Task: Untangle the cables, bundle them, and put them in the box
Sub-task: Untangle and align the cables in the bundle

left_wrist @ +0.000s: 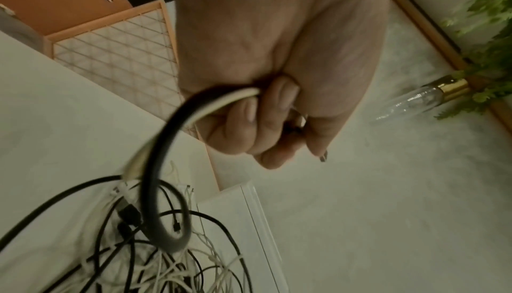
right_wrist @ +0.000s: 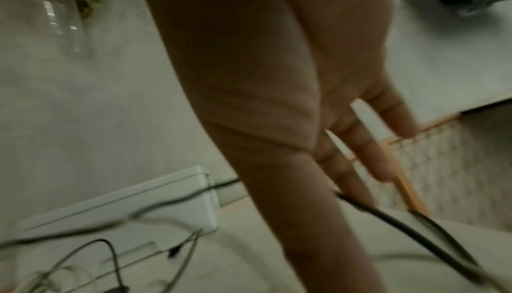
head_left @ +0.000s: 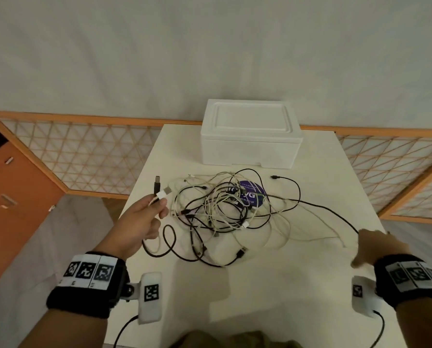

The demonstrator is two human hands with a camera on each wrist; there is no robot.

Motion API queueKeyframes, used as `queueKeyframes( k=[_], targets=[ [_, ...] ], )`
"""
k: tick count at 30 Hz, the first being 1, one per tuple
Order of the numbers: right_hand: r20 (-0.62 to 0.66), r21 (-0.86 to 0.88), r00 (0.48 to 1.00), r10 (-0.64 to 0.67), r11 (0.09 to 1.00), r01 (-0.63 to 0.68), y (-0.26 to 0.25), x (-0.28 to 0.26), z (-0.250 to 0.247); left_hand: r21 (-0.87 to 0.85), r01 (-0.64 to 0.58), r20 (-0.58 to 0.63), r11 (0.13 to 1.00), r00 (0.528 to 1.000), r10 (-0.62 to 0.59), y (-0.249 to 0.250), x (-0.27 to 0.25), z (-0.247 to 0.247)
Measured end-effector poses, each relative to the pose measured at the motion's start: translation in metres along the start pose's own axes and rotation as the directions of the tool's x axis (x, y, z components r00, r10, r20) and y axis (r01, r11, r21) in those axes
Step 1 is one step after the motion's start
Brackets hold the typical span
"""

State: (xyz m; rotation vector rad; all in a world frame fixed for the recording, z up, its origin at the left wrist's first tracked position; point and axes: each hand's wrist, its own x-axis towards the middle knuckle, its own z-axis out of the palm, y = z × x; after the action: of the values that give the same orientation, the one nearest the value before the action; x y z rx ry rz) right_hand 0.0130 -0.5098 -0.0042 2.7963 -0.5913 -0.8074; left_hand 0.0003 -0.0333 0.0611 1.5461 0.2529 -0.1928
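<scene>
A tangle of black and white cables [head_left: 225,209] lies mid-table, in front of a shut white foam box [head_left: 250,136]. My left hand [head_left: 159,204] is lifted left of the pile and grips two cable ends, a black USB plug [head_left: 157,184] and a white plug [head_left: 164,192]. In the left wrist view its curled fingers [left_wrist: 249,122] clamp a black and a white cord [left_wrist: 177,122] that drop into the pile [left_wrist: 155,265]. My right hand [head_left: 375,244] hovers at the table's right edge, blurred, its fingers [right_wrist: 360,166] straight. A black cable [right_wrist: 401,219] crosses at its fingertips.
A purple round sticker [head_left: 250,194] lies under the tangle. Bare white table [head_left: 260,285] stretches in front of me. Orange-framed lattice screens [head_left: 91,156] stand behind the table, an orange cabinet [head_left: 14,187] at left. A glass bottle [left_wrist: 421,100] and a plant [left_wrist: 487,23] are beyond.
</scene>
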Motion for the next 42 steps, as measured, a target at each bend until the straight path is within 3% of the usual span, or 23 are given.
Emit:
queueKeyframes(
  k=[2, 4, 5, 6, 8, 11, 12, 13, 16, 17, 22, 24, 30, 32, 35, 38, 42],
  targets=[
    [0.012, -0.082, 0.998, -0.056, 0.995, 0.057, -0.014, -0.015, -0.018, -0.135, 0.071, 0.082, 0.988, 0.995, -0.061, 0.004, 0.001, 0.011],
    [-0.179, 0.015, 0.966, -0.185, 0.981, 0.191, -0.040, -0.037, -0.043, -0.228, 0.107, 0.177, 0.968, 0.982, -0.067, 0.009, 0.001, 0.027],
    [-0.296, 0.122, 0.918, -0.265, 0.943, 0.311, -0.057, -0.049, -0.055, -0.244, 0.102, 0.198, 0.964, 0.979, -0.054, 0.011, 0.000, 0.036],
    [-0.411, 0.236, 0.842, -0.349, 0.851, 0.469, -0.077, -0.064, -0.067, -0.238, 0.077, 0.207, 0.968, 0.978, -0.027, 0.014, -0.001, 0.046],
    [-0.543, 0.398, 0.685, -0.486, 0.570, 0.719, -0.122, -0.101, -0.085, -0.203, 0.010, 0.221, 0.979, 0.975, 0.036, 0.017, -0.006, 0.065],
    [-0.617, 0.451, 0.495, -0.612, 0.241, 0.859, -0.174, -0.141, -0.096, -0.149, -0.056, 0.265, 0.987, 0.960, 0.095, 0.020, -0.013, 0.083],
    [-0.655, 0.460, 0.461, -0.599, 0.167, 0.872, -0.183, -0.145, -0.099, -0.129, -0.067, 0.277, 0.989, 0.956, 0.100, 0.020, -0.014, 0.085],
    [-0.688, 0.485, 0.455, -0.565, 0.108, 0.868, -0.187, -0.146, -0.101, -0.115, -0.072, 0.288, 0.991, 0.952, 0.103, 0.021, -0.017, 0.086],
    [-0.718, 0.595, 0.512, -0.471, -0.035, 0.803, -0.191, -0.144, -0.106, -0.107, -0.073, 0.322, 0.991, 0.941, 0.105, 0.021, -0.021, 0.086],
    [-0.725, 0.609, 0.510, -0.463, -0.084, 0.789, -0.191, -0.144, -0.107, -0.111, -0.068, 0.330, 0.992, 0.939, 0.101, 0.021, -0.022, 0.086],
    [-0.777, 0.551, 0.421, -0.468, -0.180, 0.815, -0.194, -0.153, -0.110, -0.145, -0.067, 0.309, 0.987, 0.945, 0.110, 0.023, -0.023, 0.088],
    [-0.773, 0.571, 0.429, -0.468, -0.217, 0.791, -0.195, -0.160, -0.111, -0.151, -0.073, 0.265, 0.986, 0.958, 0.112, 0.024, -0.021, 0.088],
    [-0.754, 0.582, 0.418, -0.507, -0.220, 0.783, -0.200, -0.158, -0.109, -0.186, -0.101, 0.230, 0.977, 0.963, 0.143, 0.022, -0.020, 0.089],
    [-0.687, 0.640, 0.453, -0.568, -0.178, 0.748, -0.202, -0.155, -0.104, -0.244, -0.137, 0.216, 0.960, 0.957, 0.191, 0.022, -0.021, 0.089],
    [-0.492, 0.828, 0.508, -0.707, -0.200, 0.525, -0.205, -0.150, -0.095, -0.317, -0.174, 0.127, 0.932, 0.966, 0.223, 0.028, -0.020, 0.086],
    [-0.365, 0.911, 0.456, -0.812, -0.209, 0.357, -0.202, -0.147, -0.091, -0.350, -0.227, 0.010, 0.909, 0.969, 0.246, 0.032, -0.017, 0.081],
    [-0.421, 0.861, 0.427, -0.801, -0.204, 0.466, -0.198, -0.144, -0.089, -0.359, -0.277, -0.065, 0.891, 0.960, 0.272, 0.033, -0.017, 0.079]
  ],
)
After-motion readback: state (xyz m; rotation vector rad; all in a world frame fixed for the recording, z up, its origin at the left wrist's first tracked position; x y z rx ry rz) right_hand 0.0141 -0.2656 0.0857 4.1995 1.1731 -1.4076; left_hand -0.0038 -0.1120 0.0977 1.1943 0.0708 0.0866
